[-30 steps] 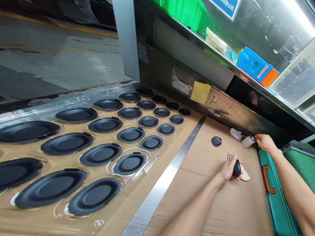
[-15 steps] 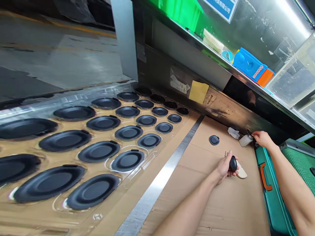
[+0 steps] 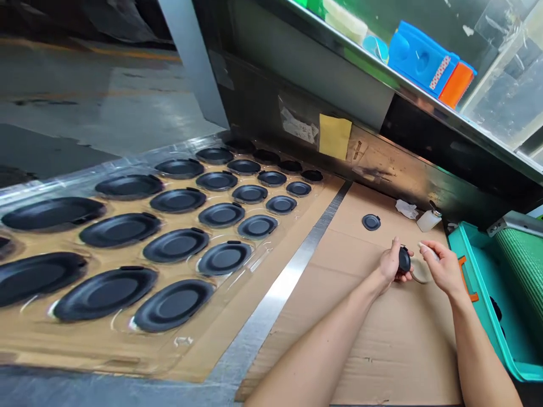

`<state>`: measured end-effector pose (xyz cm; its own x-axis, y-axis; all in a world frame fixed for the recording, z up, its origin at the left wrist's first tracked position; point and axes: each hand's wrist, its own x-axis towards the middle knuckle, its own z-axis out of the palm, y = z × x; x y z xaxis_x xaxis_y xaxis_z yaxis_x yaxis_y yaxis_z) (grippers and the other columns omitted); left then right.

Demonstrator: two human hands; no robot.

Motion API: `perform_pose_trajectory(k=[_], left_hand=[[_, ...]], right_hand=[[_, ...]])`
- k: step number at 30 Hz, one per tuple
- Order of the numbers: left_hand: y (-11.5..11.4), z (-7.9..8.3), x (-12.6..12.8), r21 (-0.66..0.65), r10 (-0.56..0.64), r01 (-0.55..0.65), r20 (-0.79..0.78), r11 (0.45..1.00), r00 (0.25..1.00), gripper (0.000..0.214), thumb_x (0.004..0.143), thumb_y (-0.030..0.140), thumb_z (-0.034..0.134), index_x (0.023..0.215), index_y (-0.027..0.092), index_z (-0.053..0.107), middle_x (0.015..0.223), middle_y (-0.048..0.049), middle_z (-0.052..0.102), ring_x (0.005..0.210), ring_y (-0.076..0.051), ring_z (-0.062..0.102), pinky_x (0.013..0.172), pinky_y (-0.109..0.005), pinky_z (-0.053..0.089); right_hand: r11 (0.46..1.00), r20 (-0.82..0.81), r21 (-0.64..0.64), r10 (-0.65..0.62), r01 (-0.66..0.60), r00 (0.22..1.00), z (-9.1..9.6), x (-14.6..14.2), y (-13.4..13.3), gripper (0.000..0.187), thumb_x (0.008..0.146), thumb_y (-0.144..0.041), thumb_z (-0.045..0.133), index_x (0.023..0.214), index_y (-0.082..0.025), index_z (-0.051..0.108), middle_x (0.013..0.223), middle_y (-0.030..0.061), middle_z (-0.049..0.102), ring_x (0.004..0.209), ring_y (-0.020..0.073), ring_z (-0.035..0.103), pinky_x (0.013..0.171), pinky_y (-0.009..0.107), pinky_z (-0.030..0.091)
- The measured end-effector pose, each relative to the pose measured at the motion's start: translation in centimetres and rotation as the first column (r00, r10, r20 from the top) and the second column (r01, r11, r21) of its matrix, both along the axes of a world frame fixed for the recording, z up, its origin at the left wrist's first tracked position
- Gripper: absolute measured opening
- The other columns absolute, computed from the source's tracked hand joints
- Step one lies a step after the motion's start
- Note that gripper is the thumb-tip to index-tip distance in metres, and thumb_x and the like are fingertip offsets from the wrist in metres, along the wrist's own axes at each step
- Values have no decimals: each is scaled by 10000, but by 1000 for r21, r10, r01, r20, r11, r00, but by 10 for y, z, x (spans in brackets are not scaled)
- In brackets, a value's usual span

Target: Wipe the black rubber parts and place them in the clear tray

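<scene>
Discs [image 3: 175, 244], black, oval, in rows far left. Cardboard surface [image 3: 382, 362] mid-frame. Left hand [image 3: 389, 261] clenched round small black oval part [image 3: 404, 260], long axis toward wall. Right hand [image 3: 444, 268] just right of it, nearer pale pad [image 3: 421, 272], pinched on something too small to tell. Teal bin [image 3: 479, 271] far right.

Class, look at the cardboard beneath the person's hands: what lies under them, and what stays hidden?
A pale beige piece lies on the cardboard sheet below the right hand, partly covered. The left hand grips a black rounded part, hiding much of it.
</scene>
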<state>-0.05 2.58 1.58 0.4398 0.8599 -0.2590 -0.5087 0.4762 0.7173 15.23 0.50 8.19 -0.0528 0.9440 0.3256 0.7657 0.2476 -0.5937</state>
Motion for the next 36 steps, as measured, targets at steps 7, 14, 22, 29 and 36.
perform_pose_trajectory(k=[7,14,22,29,36], left_hand=[[-4,-4,7,131,25,-1,-183,991,983,736,940,749,283,718,134,621,517,-57,613,363,-116,536,354,-203,376],[-12,0,6,226,57,39,-401,973,914,755,928,752,316,616,136,621,488,-73,611,340,-126,536,357,-213,377],[-17,3,11,224,61,94,-601,970,797,713,922,744,343,592,168,603,439,-61,577,310,-142,502,317,-226,312],[-19,4,11,221,61,104,-632,970,773,699,938,720,340,560,182,577,438,-56,567,297,-142,484,299,-224,282],[-19,5,11,203,51,98,-621,974,782,676,915,739,385,570,185,562,462,-59,579,310,-141,481,293,-217,266]], right_hand=[[992,135,93,73,-86,988,-40,-8,-18,295,1005,-404,457,955,-214,677,855,51,704,789,190,638,742,294,465],[988,270,144,15,-56,963,-48,-3,-17,261,1013,-349,440,1050,-234,671,981,62,703,855,195,641,770,286,458],[981,477,184,-37,-59,878,-51,-1,-18,197,930,-241,525,771,-225,641,753,36,669,705,180,590,662,275,376],[969,520,227,-33,-101,853,-51,-4,-16,233,953,-234,490,792,-216,657,770,44,689,710,172,590,696,278,385],[963,533,245,-38,-111,845,-53,-3,-17,242,938,-218,517,733,-212,644,745,45,685,702,172,586,708,284,382]])
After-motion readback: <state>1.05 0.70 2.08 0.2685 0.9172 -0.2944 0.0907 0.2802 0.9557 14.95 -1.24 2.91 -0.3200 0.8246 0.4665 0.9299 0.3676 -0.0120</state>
